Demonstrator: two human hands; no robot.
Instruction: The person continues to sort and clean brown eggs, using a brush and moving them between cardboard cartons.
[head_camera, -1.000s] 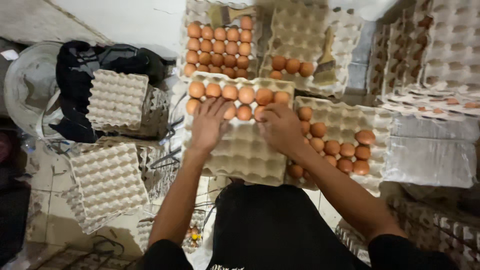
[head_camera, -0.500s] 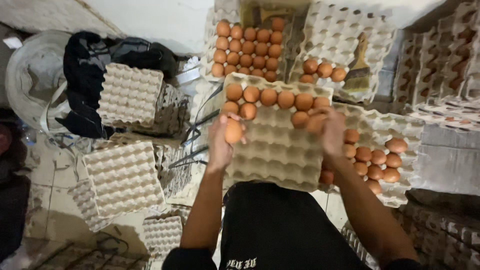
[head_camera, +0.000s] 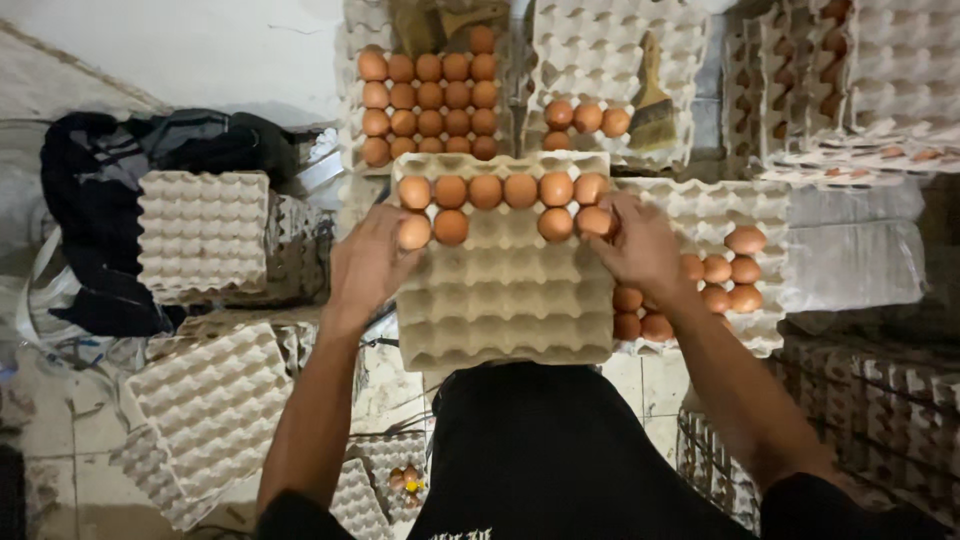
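Observation:
A grey pulp egg tray lies in front of me, with brown eggs filling its far row and part of the second row. My left hand is at the tray's left edge, its fingertips on a brown egg sitting in the leftmost cell of the second row. On the right side my right hand has its fingers around another egg at the right end of that row. The tray's near rows hold no eggs.
Behind stand a full egg tray and a tray with three eggs and a brush. A partly filled tray lies under my right wrist. Stacks of bare trays sit at left, lower left and right. Black cloth.
Both hands left the far row, fetched eggs, and now set them into the second row's two ends. My view has shifted so the tray sits more central.

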